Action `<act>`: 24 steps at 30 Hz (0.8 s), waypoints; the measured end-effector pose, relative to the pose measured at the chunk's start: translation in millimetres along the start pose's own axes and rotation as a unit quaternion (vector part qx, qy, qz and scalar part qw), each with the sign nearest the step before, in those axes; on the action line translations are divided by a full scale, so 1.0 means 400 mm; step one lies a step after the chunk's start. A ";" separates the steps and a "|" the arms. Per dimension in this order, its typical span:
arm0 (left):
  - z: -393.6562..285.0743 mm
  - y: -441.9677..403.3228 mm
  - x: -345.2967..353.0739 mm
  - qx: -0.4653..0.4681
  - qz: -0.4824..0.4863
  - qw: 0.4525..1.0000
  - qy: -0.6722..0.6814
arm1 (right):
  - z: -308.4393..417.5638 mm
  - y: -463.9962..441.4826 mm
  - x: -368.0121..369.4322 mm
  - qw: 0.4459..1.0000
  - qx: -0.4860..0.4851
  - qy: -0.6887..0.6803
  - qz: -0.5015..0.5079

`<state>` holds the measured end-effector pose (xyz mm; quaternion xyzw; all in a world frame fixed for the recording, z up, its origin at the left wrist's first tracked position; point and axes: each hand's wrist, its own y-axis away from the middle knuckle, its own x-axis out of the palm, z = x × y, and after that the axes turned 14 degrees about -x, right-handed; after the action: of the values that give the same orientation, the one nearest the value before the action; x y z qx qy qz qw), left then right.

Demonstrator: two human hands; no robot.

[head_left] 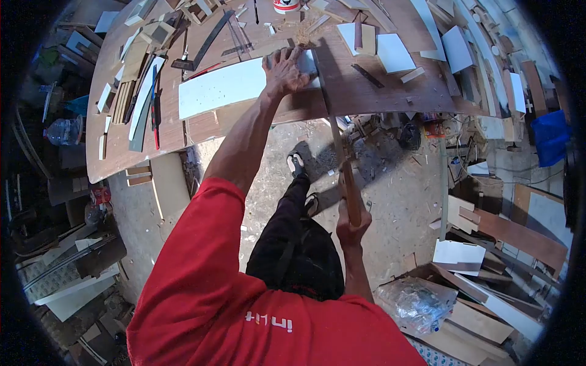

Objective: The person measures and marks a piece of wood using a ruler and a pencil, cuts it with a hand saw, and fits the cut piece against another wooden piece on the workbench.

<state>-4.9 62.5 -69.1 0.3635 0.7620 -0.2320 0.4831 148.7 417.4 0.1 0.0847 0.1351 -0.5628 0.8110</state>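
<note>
A long white board (223, 88) lies along the near edge of the brown worktable (400, 94). My left hand (285, 72) presses down near its right end, fingers spread and palm down. Below the table edge, my right hand (354, 224) is closed around the wooden handle of a handsaw (340, 143). The saw's narrow blade runs up from the handle to the board's right end, just right of my left hand. Whether its teeth are in a cut cannot be made out. A red pencil-like stick (203, 71) lies behind the board.
A dark square-like tool (210, 43), wood strips (125, 85) and blue and red rods (154, 107) lie on the left of the table. White offcuts (395, 53) and a white-red tub (287, 6) are farther back. Scrap boards (513, 238) and a plastic bag (418, 305) lie at right.
</note>
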 end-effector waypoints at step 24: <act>0.001 -0.018 0.009 -0.015 0.002 0.999 -0.041 | -0.010 0.036 -0.001 0.990 -0.127 0.042 -0.037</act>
<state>-11.5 59.0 -72.6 0.3478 0.7441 -0.2342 0.5201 161.4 424.0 -3.6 -0.0003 0.2428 -0.5665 0.7875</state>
